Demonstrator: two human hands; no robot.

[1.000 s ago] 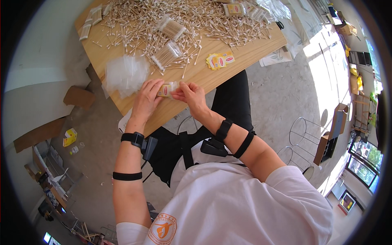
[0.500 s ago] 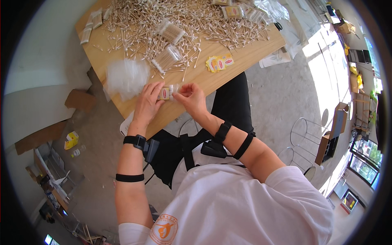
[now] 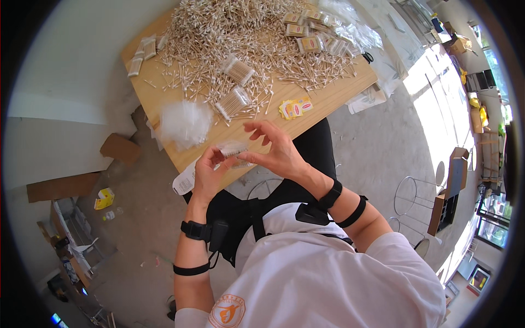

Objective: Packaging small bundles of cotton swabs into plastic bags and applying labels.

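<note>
Near the table's front edge, my left hand [image 3: 206,172] grips a small clear bag of cotton swabs [image 3: 232,148], tilted so its white tips show. My right hand [image 3: 281,154] has its thumb against the bag's right end, while its other fingers are raised and spread. Beyond the hands lie two more swab bags [image 3: 233,102], without visible cards. A stack of clear plastic bags [image 3: 186,124] sits left of them. To the right are several yellow cards [image 3: 296,108]. My fingers partly cover the held bag.
A large heap of loose cotton swabs [image 3: 219,33] covers the far part of the wooden table [image 3: 333,95]. Carded swab packs [image 3: 310,45] are piled at the back right, with other packs [image 3: 143,52] at the back left. A black handle [image 3: 368,57] shows at the right edge.
The swab bag, with its yellow card facing up before, has been tilted up in my left hand. My right fingers have gone from pinched at its end to spread. The whole view has shifted.
</note>
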